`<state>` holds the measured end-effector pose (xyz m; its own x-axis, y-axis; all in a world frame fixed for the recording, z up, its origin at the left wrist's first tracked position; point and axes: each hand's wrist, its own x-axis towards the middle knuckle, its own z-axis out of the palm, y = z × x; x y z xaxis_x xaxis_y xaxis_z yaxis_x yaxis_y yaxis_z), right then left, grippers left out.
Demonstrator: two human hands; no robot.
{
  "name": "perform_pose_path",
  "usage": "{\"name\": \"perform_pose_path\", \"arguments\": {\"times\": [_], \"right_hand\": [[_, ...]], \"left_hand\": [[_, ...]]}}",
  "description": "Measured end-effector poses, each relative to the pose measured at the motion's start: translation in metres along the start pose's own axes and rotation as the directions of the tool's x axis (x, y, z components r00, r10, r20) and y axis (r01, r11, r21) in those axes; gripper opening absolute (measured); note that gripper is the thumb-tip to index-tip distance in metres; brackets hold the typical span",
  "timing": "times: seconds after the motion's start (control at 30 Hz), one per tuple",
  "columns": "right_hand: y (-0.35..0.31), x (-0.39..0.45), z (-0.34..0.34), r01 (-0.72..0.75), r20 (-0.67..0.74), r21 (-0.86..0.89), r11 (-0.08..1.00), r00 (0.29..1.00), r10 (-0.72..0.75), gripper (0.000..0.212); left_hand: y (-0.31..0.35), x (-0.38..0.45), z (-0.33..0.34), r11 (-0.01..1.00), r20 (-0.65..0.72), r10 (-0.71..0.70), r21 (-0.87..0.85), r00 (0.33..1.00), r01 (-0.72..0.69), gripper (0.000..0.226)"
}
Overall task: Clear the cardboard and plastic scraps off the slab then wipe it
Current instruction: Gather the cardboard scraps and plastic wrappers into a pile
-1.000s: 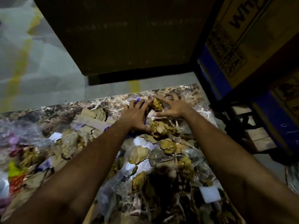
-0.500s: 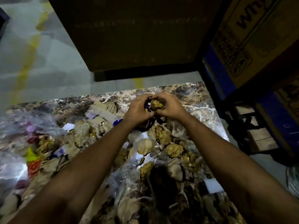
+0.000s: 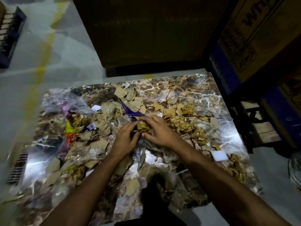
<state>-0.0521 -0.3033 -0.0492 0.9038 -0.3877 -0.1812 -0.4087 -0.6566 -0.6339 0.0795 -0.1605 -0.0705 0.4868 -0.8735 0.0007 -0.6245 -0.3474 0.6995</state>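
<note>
Marble slab [image 3: 192, 88], mid-clearing: I have drawn the gold crumpled wad [image 3: 143, 126] nearer from its far edge, left hand [image 3: 126, 137] and right hand [image 3: 160, 132] cupping it amid scattered scraps [image 3: 104, 128].

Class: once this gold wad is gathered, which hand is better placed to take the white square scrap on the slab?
Right. The white square scrap lies beside the right forearm, on the same side as the right hand; the left hand would have to cross over.

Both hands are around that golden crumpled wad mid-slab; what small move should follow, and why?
Probably lift the golden wad clear of the slab: the left hand and right hand already cup it, while cardboard scraps still litter the surface.
</note>
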Motion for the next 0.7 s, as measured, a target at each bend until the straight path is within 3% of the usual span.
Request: {"name": "perform_pose_path", "arguments": {"times": [0.1,0.2,0.3,0.47,0.57,0.7], "right_hand": [[0.0,-0.007,0.002,-0.002,0.05,-0.048,0.999,0.999,0.004,0.081],[0.0,-0.013,-0.016,-0.002,0.017,0.104,0.995,1.0,0.0,0.074],[0.001,-0.021,-0.035,0.01,-0.013,0.133,0.991,1.0,-0.009,0.065],[0.003,-0.055,-0.06,0.018,-0.214,0.286,0.958,0.976,0.046,0.049],[0.028,-0.088,-0.07,0.01,-0.364,0.35,0.937,0.923,0.126,0.042],[0.076,-0.151,-0.071,-0.059,-0.531,0.472,0.88,0.777,0.337,0.028]], "left_hand": [[-0.003,-0.01,-0.006,0.998,0.038,-0.044,0.049,0.998,0.042,0.054],[-0.002,-0.011,-0.018,0.998,0.018,-0.062,0.014,0.998,0.062,0.061],[0.0,-0.008,-0.029,0.999,0.028,-0.046,-0.028,0.999,0.047,0.059],[0.025,-0.004,-0.038,0.998,-0.017,0.047,-0.049,0.999,-0.047,0.056],[0.054,-0.003,-0.03,0.975,-0.06,0.219,-0.02,0.974,-0.22,0.052],[0.094,-0.002,0.001,0.92,0.009,0.388,-0.073,0.922,-0.386,0.05]]}}
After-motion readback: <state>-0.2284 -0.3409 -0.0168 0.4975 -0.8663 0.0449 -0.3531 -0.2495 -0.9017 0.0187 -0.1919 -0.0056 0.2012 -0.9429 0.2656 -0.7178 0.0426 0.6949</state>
